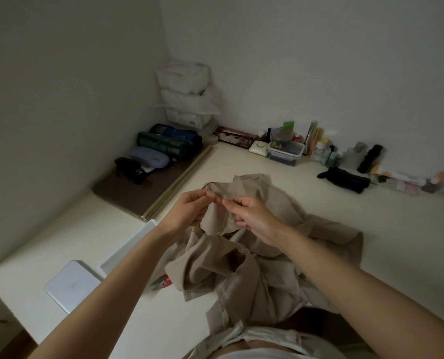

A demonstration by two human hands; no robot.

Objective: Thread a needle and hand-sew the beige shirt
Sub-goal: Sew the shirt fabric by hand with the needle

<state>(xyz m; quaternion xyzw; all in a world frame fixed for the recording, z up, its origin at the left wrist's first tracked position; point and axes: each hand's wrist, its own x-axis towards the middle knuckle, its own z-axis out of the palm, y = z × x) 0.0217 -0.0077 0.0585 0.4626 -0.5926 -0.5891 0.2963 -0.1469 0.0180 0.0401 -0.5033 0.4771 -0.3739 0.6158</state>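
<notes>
The beige shirt (241,263) lies crumpled on the white table, one edge lifted up between my hands. My left hand (189,207) pinches that raised edge with thumb and fingertips. Right beside it, my right hand (249,216) has its fingers curled and pinches the same fabric edge. A thin thread hangs down from there; the needle itself is too small to make out. Small red-handled thread snips (161,282) peek out from under the shirt's left side.
A white tin lid (72,285) and an open white box (130,247) sit at the left. A brown mat (127,195) with cases lies far left. Containers and bottles (285,149) line the back wall, with a black pouch (345,178) nearby.
</notes>
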